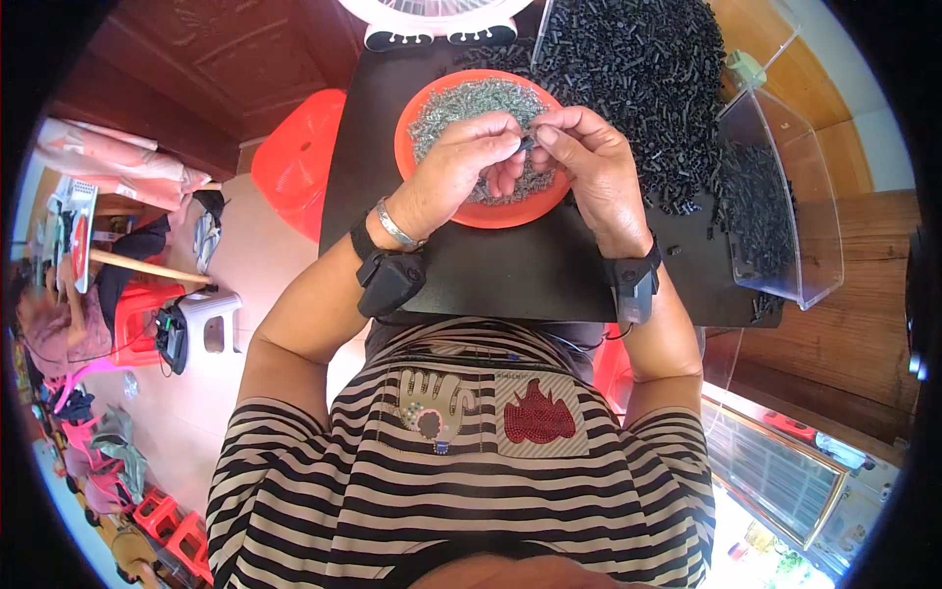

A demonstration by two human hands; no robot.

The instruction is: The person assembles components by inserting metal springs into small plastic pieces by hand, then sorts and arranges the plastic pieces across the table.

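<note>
Both hands meet above an orange-red bowl (pixel 405 147) filled with small silvery metal pieces (pixel 491 98). My left hand (pixel 476 157) pinches a small black plastic piece (pixel 527 143) between thumb and forefinger. From the other side, my right hand (pixel 587 157) has its thumb and forefinger closed at the same spot. Whether a metal piece is also between those right fingertips is too small to make out. A large heap of small black plastic pieces (pixel 638 79) lies on the dark table (pixel 491 275), just beyond my right hand.
A clear plastic bin (pixel 819 265) with more black pieces stands at the table's right edge. A white fan base (pixel 442 25) sits at the far edge. Left of the table is a red stool (pixel 299 162). Another person (pixel 64 324) is at the far left, near a white stool (pixel 211 319).
</note>
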